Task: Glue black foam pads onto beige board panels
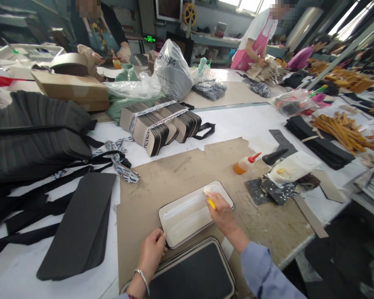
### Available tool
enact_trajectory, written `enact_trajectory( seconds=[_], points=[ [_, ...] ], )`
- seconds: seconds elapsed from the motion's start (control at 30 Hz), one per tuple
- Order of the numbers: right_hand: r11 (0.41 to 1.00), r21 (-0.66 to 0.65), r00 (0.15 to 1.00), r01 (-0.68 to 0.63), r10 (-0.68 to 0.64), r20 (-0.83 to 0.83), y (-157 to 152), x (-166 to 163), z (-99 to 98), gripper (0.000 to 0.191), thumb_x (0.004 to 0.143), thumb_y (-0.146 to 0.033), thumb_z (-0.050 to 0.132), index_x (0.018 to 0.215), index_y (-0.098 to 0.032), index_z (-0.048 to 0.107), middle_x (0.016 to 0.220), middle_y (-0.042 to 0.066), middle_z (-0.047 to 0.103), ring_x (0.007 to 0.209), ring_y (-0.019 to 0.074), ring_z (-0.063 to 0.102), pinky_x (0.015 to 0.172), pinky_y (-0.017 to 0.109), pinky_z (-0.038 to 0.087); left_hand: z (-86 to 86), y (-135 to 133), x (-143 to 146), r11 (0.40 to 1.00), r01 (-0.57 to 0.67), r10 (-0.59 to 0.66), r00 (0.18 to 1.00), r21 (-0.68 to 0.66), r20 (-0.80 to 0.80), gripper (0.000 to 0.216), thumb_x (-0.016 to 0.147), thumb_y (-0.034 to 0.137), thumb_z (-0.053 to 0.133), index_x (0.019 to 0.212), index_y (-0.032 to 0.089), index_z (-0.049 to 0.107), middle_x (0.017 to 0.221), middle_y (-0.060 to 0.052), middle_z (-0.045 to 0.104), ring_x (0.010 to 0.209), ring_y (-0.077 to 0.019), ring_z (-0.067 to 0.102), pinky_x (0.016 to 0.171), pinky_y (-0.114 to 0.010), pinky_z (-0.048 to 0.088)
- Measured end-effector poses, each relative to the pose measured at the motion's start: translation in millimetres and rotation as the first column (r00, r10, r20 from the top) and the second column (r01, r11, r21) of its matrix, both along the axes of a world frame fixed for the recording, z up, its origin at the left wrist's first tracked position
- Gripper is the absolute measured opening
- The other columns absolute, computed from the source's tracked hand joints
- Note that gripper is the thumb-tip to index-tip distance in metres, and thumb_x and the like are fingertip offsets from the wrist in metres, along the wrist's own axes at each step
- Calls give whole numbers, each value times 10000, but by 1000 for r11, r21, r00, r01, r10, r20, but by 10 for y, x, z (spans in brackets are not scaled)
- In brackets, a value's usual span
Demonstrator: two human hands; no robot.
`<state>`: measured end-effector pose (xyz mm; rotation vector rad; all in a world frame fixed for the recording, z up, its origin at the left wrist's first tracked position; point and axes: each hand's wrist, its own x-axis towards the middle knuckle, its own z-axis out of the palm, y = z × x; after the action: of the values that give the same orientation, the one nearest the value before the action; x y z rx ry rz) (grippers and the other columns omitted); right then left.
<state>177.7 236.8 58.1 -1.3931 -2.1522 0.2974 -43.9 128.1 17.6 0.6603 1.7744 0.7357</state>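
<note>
A cream, round-cornered panel with a dark edge lies tilted on the brown board, and white wet streaks run along its face. My right hand is closed around a yellow-handled brush, whose pale tip touches the panel near its far right end. At the panel's lower left corner is my left hand, its thumb and fingers pinched on the edge. Close below the panel lies a stack of similar pieces, with a black sheet on the top one.
An orange glue bottle and a white container stand to the right. Black panels are stacked at left. Strapped bundles of pieces sit beyond the board. Several people work across the table.
</note>
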Motion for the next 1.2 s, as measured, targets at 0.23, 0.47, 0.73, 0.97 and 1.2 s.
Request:
enact_trajectory(
  seconds=[0.23,0.47,0.73,0.97,1.2],
  points=[
    [925,-226,915,-305,219,-338,-609,-553,285,202,881,-173,472,1036,-208,597,943,63,640,900,164,594,814,300,517,-40,-21,-2,1000,0,0,1000,19,13,294,572,504,460,535,213,447,429,38,469,399,-126,482,381,-232,360],
    [996,-5,991,85,-85,-102,-544,311,245,198,890,-260,465,994,-195,620,924,83,643,882,193,617,820,360,527,-15,-35,1,999,-42,41,998,14,41,228,602,425,474,538,206,464,433,40,488,403,-121,510,391,-220,373],
    [984,-175,974,-16,-24,-226,-1011,-441,219,196,893,-244,454,949,-198,636,869,65,657,820,168,629,749,288,543,9,-11,28,998,-60,61,994,-10,90,181,615,346,507,522,197,462,421,45,490,387,-109,508,382,-208,381],
    [903,-424,925,-61,-108,-365,-965,-684,315,205,862,-321,497,882,-210,668,840,48,681,788,176,640,712,261,527,17,-8,26,996,-82,85,986,-22,144,155,623,301,515,527,190,466,406,45,494,375,-100,497,366,-198,377],
    [832,-549,844,-80,-237,-482,-602,-858,27,319,830,-445,505,896,-176,662,862,81,693,765,206,654,677,303,534,21,-8,69,993,-114,119,982,-43,144,145,631,264,511,528,198,433,383,56,466,362,-100,492,347,-190,349]
  ],
)
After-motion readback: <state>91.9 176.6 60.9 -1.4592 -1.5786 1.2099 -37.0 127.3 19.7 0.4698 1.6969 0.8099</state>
